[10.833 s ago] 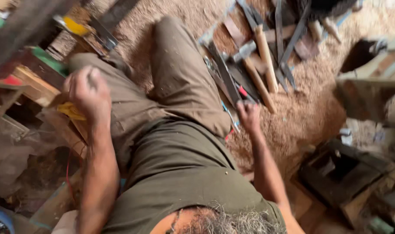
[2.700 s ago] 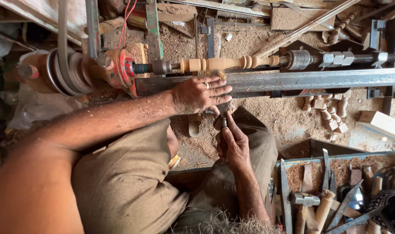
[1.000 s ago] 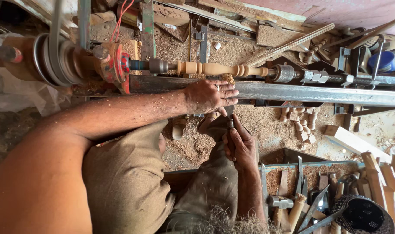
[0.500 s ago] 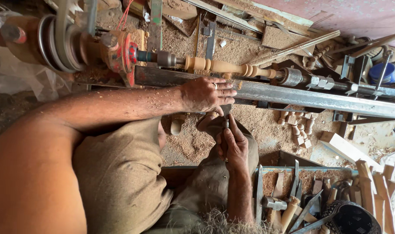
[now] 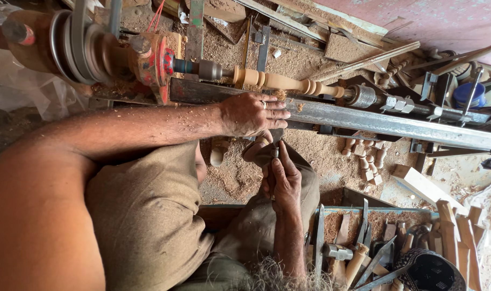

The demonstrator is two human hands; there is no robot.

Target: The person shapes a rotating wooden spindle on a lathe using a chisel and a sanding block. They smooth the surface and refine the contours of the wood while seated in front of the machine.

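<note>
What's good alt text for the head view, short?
Seen from above, a seated person's left hand rests on a lathe's steel rail beside a turned wooden spindle, while the right hand grips a chisel handle over the knee. Sawdust covers the floor; a tray of tools sits at lower right.

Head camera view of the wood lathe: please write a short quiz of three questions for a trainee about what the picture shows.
1. True or false: the left hand rests on the long metal rail, just in front of the turned wooden spindle.
2. What does the right hand grip? A) a hammer B) the handle of a turning tool C) a blue can
3. Fill in: the small finished wooden pieces lie on the ____ below the rail.

Key
1. True.
2. B.
3. Sawdust.
</note>
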